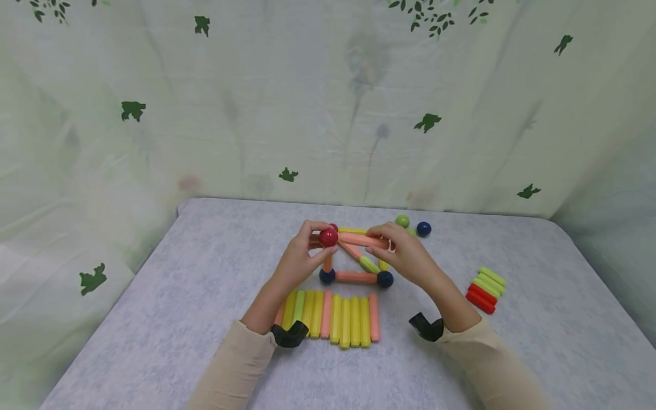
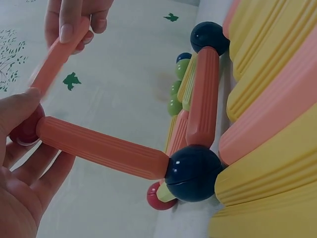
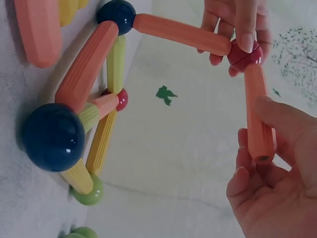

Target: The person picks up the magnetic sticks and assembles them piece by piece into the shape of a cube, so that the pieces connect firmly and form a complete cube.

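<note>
My left hand (image 1: 319,241) pinches a red ball (image 1: 328,237) that tops an upright orange stick (image 1: 328,262). That stick rises from a dark blue ball (image 1: 327,276) in a flat frame of sticks and balls on the table. My right hand (image 1: 380,240) grips a loose orange stick (image 1: 360,240) and holds one end against the red ball. In the right wrist view the right hand (image 3: 257,148) holds this stick (image 3: 258,114) just under the red ball (image 3: 243,54). In the left wrist view the left hand's fingers (image 2: 17,163) wrap the red ball (image 2: 24,133).
A row of yellow, green and orange sticks (image 1: 333,313) lies close in front of the frame. A green ball (image 1: 402,221) and a blue ball (image 1: 423,229) sit behind it. A small pile of red and green sticks (image 1: 486,289) lies to the right. Leaf-print cloth hangs around the grey table (image 1: 154,296).
</note>
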A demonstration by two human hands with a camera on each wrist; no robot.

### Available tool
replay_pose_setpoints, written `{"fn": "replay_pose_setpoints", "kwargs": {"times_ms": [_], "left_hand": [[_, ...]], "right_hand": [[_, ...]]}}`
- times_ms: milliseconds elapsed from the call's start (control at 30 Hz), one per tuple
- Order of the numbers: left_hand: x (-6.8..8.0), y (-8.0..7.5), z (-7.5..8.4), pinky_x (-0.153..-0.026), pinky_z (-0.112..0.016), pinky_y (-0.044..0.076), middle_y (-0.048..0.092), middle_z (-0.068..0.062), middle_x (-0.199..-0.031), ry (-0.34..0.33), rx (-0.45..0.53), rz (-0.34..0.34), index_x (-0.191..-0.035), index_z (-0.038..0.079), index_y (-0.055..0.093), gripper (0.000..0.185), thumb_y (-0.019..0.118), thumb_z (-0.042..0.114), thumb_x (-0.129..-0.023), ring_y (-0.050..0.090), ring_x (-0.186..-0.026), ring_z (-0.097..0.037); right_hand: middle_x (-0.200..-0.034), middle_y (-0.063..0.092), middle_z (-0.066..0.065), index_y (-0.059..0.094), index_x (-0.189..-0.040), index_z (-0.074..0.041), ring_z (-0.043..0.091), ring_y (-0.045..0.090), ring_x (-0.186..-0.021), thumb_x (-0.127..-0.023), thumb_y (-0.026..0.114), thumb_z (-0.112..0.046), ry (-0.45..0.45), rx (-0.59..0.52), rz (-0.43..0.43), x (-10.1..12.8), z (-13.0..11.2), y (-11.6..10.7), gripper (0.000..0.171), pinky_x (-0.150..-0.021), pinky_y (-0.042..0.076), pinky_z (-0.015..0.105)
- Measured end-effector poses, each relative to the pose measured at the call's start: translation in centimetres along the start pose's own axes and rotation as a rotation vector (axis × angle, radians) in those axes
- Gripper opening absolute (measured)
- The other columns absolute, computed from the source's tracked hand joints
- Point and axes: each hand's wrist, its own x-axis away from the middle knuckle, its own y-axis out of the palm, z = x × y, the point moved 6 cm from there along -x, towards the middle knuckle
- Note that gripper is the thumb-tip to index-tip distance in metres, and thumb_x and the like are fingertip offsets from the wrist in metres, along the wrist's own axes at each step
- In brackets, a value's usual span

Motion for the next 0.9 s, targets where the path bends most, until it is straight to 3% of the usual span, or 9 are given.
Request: {"fn": "replay_pose_setpoints", "kwargs": {"times_ms": [200, 333, 567, 733, 900], "left_hand": [[-0.2, 0.1, 0.2, -0.080, -0.031, 0.047, 0.051, -0.007, -0.111, -0.035, 0.018, -0.018, -0.114, 0.009, 0.039, 0.044, 0.068, 0.011, -0.080, 0.055, -0.096, -0.017], [-0.6, 0.8, 0.2, -0.075, -0.035, 0.049, 0.049, -0.008, -0.109, -0.079, 0.050, -0.072, -0.113, 0.008, 0.037, 0.045, 0.068, 0.014, -0.081, 0.053, -0.093, -0.020], [-0.9, 1.5, 0.4, -0.066, -0.035, 0.050, 0.056, -0.007, -0.102, -0.073, 0.013, -0.096, -0.106, 0.009, 0.055, 0.029, 0.068, 0.015, -0.081, 0.053, -0.083, -0.021], [-1.1, 1.5, 0.2, -0.063, -0.032, 0.049, 0.057, -0.006, -0.101, -0.086, 0.051, -0.112, -0.105, 0.009, 0.056, 0.026, 0.066, 0.018, -0.082, 0.052, -0.080, -0.020], [-1.2, 1.4, 0.8, -0.063, -0.028, 0.048, 0.056, -0.008, -0.100, -0.128, 0.075, -0.133, -0.104, 0.007, 0.055, 0.024, 0.064, 0.013, -0.083, 0.051, -0.079, -0.020]], "right_hand": [[-0.088, 0.056, 0.000, 0.063, -0.104, -0.008, 0.015, 0.046, -0.075, -0.081, 0.068, -0.015, 0.013, 0.000, 0.019, -0.4, -0.3, 0.2, 0.025, -0.063, 0.044, 0.034], [-0.094, 0.058, 0.001, 0.064, -0.105, -0.008, 0.016, 0.047, -0.080, -0.080, 0.069, -0.015, 0.022, -0.006, 0.026, -0.3, -0.4, 0.3, 0.026, -0.065, 0.045, 0.035], [-0.105, 0.057, 0.003, 0.060, -0.113, -0.008, 0.016, 0.048, -0.088, -0.080, 0.069, -0.012, 0.005, -0.038, 0.036, 0.5, 0.0, -0.2, 0.035, -0.071, 0.045, 0.035], [-0.114, 0.053, 0.003, 0.053, -0.121, -0.010, 0.017, 0.048, -0.098, -0.079, 0.069, -0.016, 0.040, -0.004, 0.064, 3.3, 1.4, -2.1, 0.046, -0.080, 0.043, 0.038], [-0.119, 0.051, 0.005, 0.051, -0.124, -0.009, 0.022, 0.049, -0.101, -0.080, 0.068, -0.021, 0.142, 0.085, 0.055, 7.6, 4.2, -4.2, 0.048, -0.078, 0.044, 0.043]]}}
